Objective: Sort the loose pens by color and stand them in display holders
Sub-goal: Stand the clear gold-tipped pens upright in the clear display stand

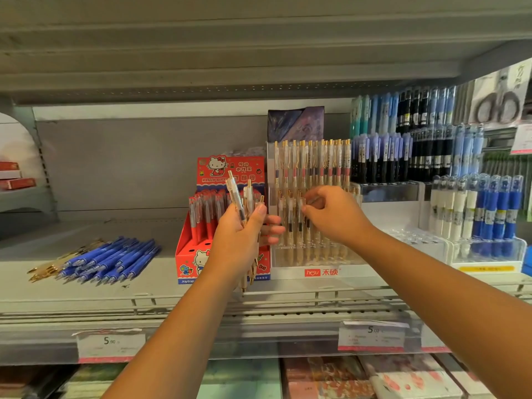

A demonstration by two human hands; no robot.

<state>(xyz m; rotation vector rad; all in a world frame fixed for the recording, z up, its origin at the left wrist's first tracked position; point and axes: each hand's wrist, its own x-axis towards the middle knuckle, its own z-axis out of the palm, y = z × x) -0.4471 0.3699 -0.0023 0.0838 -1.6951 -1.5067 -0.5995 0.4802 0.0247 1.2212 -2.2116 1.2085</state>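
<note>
Clear plastic pens (240, 197) with shiny gold tips and clips stick up in a bunch from the left hand (236, 243). That hand is curled tight around them, just left of the clear holder (316, 262). The holder is a see-through stepped rack with a white front strip and a red label. More thin, smooth pens of the same kind stand upright in its rows.

The right hand (335, 216) is at the holder's front row, with its fingers bent over the pen tops. It is too blurry to tell if it pinches one. The two hands are near each other but apart.

Just beside the holder's left side is a red cardboard box (187, 254) of red pens. Farther left, blue pens (115, 260) lie flat in a heap on the grey metal shelf (86, 292). Right of the holder stand racks of blue and black pens (403, 156).
</note>
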